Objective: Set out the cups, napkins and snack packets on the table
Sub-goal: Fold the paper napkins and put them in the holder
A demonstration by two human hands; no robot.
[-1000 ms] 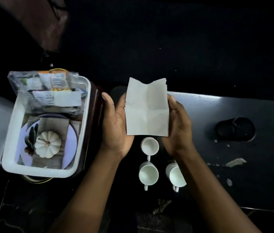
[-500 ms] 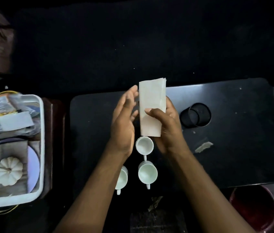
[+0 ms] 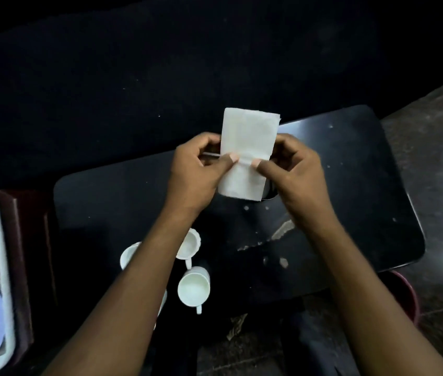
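Observation:
A white paper napkin point(image 3: 247, 137), folded to a narrow upright strip, is held above the far part of the black table point(image 3: 350, 169). My left hand point(image 3: 196, 175) pinches its left edge and my right hand point(image 3: 293, 169) pinches its right edge, thumbs pressing across the middle. Three white cups stand on the table below my arms: one point(image 3: 193, 289) in full view with its handle toward me, one point(image 3: 189, 244) half hidden by my left forearm, one point(image 3: 129, 255) showing left of that forearm.
A white tray point(image 3: 6, 267) holding a plate and packets sits on a dark brown stand at the left edge. A black round object point(image 3: 269, 192) peeks out behind the napkin. Paper scraps point(image 3: 282, 230) lie on the table. A dark red bucket point(image 3: 407, 294) stands at the table's lower right.
The napkin went from an open sheet to a narrow folded strip, and both hands now pinch it across the middle. My view has swung right, pushing the tray to the left edge.

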